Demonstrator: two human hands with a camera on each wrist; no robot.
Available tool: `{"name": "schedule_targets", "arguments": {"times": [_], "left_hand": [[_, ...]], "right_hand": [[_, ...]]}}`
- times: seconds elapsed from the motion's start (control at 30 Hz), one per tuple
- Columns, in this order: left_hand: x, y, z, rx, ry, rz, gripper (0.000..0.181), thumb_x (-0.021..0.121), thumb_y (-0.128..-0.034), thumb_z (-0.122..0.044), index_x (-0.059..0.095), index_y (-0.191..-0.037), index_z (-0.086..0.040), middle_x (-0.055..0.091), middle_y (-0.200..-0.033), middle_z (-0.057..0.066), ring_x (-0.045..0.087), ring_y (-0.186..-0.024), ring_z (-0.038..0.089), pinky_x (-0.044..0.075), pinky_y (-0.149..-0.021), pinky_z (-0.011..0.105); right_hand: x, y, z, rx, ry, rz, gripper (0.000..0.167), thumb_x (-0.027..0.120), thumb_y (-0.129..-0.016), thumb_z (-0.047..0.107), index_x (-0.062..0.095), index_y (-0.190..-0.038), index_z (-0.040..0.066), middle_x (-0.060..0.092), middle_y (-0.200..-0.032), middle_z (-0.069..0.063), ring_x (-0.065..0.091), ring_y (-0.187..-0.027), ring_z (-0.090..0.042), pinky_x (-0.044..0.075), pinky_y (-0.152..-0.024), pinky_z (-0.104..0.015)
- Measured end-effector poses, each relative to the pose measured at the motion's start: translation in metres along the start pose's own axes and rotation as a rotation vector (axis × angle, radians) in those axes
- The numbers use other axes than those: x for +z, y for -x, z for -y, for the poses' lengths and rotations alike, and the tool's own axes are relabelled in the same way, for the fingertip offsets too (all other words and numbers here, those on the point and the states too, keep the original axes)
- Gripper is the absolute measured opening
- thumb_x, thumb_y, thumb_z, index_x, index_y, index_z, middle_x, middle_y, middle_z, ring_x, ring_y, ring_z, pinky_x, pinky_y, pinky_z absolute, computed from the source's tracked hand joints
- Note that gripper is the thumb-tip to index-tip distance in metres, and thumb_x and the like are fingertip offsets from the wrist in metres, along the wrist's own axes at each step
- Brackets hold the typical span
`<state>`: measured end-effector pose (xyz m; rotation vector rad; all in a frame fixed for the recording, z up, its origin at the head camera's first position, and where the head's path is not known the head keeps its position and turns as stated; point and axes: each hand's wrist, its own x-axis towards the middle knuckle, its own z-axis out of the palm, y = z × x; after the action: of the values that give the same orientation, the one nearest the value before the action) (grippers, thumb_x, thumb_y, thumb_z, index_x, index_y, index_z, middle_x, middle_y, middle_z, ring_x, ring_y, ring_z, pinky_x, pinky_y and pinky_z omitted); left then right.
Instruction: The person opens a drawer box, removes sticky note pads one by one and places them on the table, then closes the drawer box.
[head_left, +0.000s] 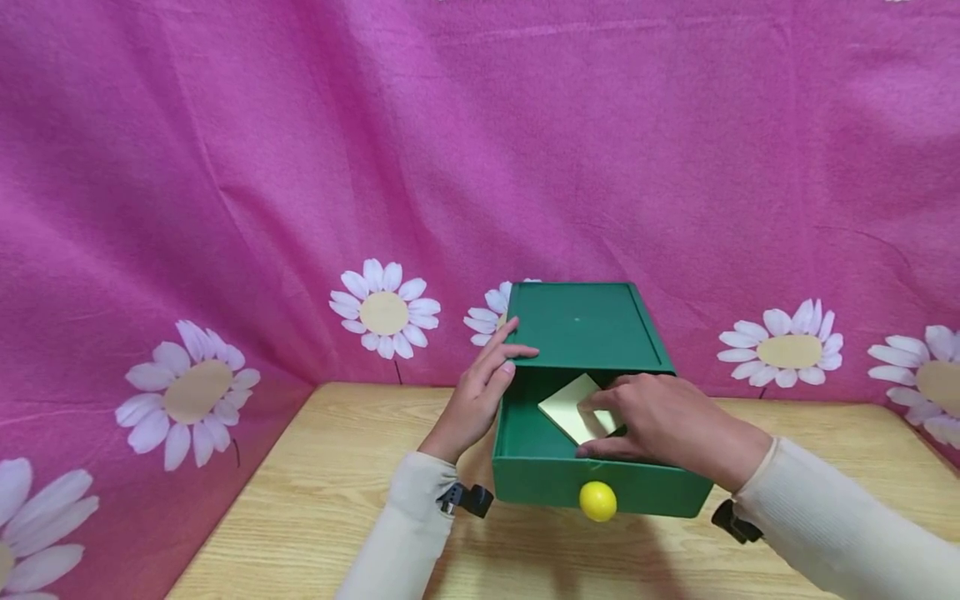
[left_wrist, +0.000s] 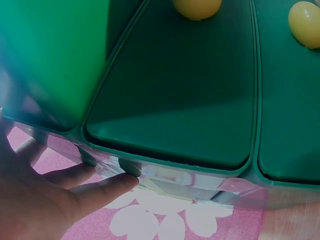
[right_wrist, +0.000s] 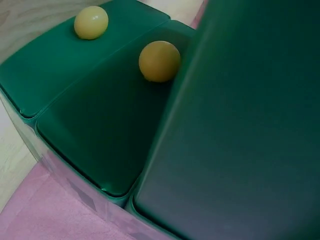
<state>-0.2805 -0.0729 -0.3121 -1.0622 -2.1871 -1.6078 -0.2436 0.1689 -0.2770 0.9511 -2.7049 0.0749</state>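
Note:
A green drawer unit (head_left: 585, 321) has its top drawer (head_left: 540, 479) pulled out, with a yellow knob (head_left: 597, 502) on the front. Inside lies a pale yellow square pad (head_left: 564, 407), turned cornerwise. My right hand (head_left: 675, 421) reaches into the drawer and grips the pad, a finger over its face and the thumb at its near edge; the other fingers are partly hidden. With fingers extended, my left hand (head_left: 480, 392) rests on the unit's top left edge; the left wrist view shows its fingers (left_wrist: 102, 192) against the clear side. The right wrist view does not show my right hand.
Closed green drawers (left_wrist: 175, 90) with yellow knobs (right_wrist: 159, 61) are below the pulled-out one. The unit stands on a light wooden table (head_left: 300, 500), before a pink cloth (head_left: 637, 150) printed with white flowers.

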Motion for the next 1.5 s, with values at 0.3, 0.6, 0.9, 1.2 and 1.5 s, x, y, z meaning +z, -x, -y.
{"name": "schedule_targets", "arguments": {"times": [0.3,0.6,0.9,1.2,1.5], "left_hand": [[0.000,0.000,0.001,0.006,0.001,-0.003,0.033,0.034,-0.1039,-0.008,0.056,-0.128,-0.002,0.020,-0.159,0.011,0.014,-0.146,0.024,0.026,-0.112,0.055],[0.002,0.000,-0.001,0.007,-0.002,-0.011,0.033,0.034,-0.1039,-0.008,0.056,-0.128,-0.001,0.020,-0.159,0.012,0.013,-0.146,0.026,0.026,-0.111,0.055],[0.002,0.001,-0.003,0.001,-0.011,-0.019,0.033,0.034,-0.1037,-0.007,0.056,-0.128,-0.002,0.020,-0.159,0.010,0.014,-0.146,0.024,0.026,-0.112,0.055],[0.003,0.002,-0.001,-0.008,-0.011,-0.018,0.033,0.034,-0.1040,-0.010,0.056,-0.128,-0.004,0.020,-0.159,0.009,0.014,-0.146,0.024,0.026,-0.111,0.055],[0.003,0.000,-0.003,-0.029,-0.017,-0.023,0.033,0.035,-0.1034,-0.008,0.056,-0.128,-0.003,0.021,-0.159,0.010,0.014,-0.146,0.026,0.026,-0.111,0.056]], "right_hand": [[-0.001,-0.001,-0.002,-0.010,-0.034,0.045,0.036,0.075,-0.078,0.045,0.071,-0.106,0.022,0.056,-0.073,0.011,0.047,-0.062,-0.006,0.041,-0.050,-0.028],[-0.004,-0.002,0.000,0.051,-0.067,0.073,0.035,0.075,-0.076,0.040,0.071,-0.106,0.021,0.043,-0.059,0.012,0.045,-0.060,-0.007,0.041,-0.051,-0.028],[-0.006,-0.003,-0.001,0.076,-0.181,0.080,0.034,0.075,-0.075,0.036,0.072,-0.106,0.021,0.044,-0.056,0.011,0.044,-0.059,-0.007,0.037,-0.050,-0.025],[-0.017,0.001,-0.005,0.039,-0.389,0.102,0.031,0.074,-0.080,0.034,0.073,-0.108,0.020,0.054,-0.066,0.013,0.048,-0.057,-0.005,0.040,-0.050,-0.022],[-0.029,0.005,-0.001,0.039,-0.439,0.095,0.031,0.072,-0.082,0.037,0.071,-0.110,0.024,0.063,-0.074,0.015,0.055,-0.070,-0.008,0.046,-0.057,-0.023]]}}
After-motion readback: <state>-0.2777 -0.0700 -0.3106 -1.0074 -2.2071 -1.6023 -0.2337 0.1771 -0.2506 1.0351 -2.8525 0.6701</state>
